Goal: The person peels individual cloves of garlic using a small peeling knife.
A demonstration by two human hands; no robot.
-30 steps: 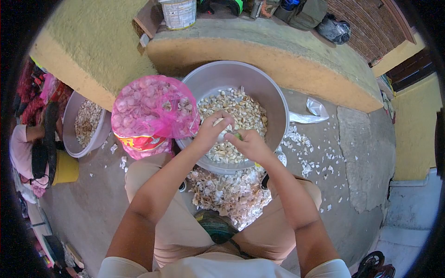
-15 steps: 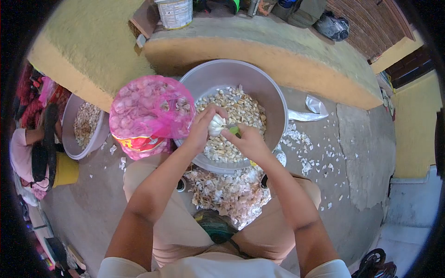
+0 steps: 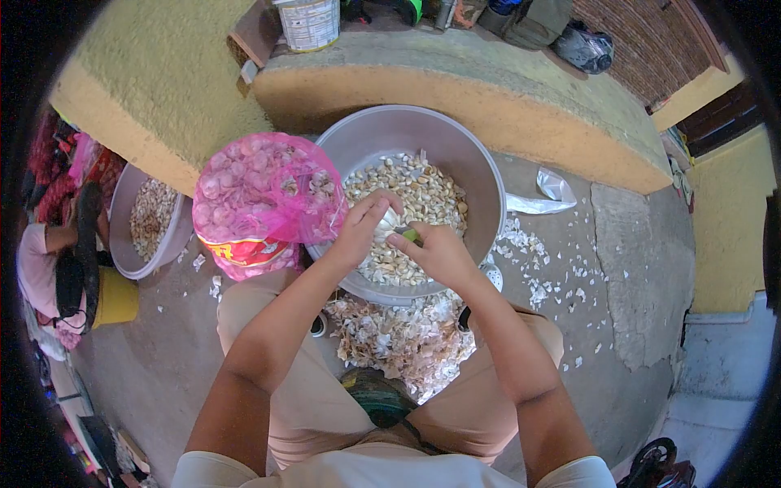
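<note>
Over the large grey tub point(image 3: 488, 163), my left hand point(image 3: 360, 232) is closed around a white garlic bulb point(image 3: 386, 223), which its fingers partly cover. My right hand point(image 3: 442, 252) grips a small knife with a green handle point(image 3: 412, 235), its thumb close against the bulb. The blade cannot be made out clearly. Loose garlic cloves point(image 3: 435, 195) cover the tub's bottom beneath both hands. Left of the tub stands a pink mesh bag point(image 3: 236, 183) full of garlic bulbs.
Garlic skins point(image 3: 407, 342) are heaped between my legs, with more scraps point(image 3: 537, 260) on the floor to the right. At left, another person point(image 3: 49, 260) sits by a second tub point(image 3: 175, 232) of cloves. A yellow-edged ledge point(image 3: 455, 102) runs behind my tub, bearing a white bucket point(image 3: 309, 26).
The bulb has turned in my left hand, and the fingers now hide more of it. My right hand and knife have shifted slightly; the knife's green handle shows at a different angle.
</note>
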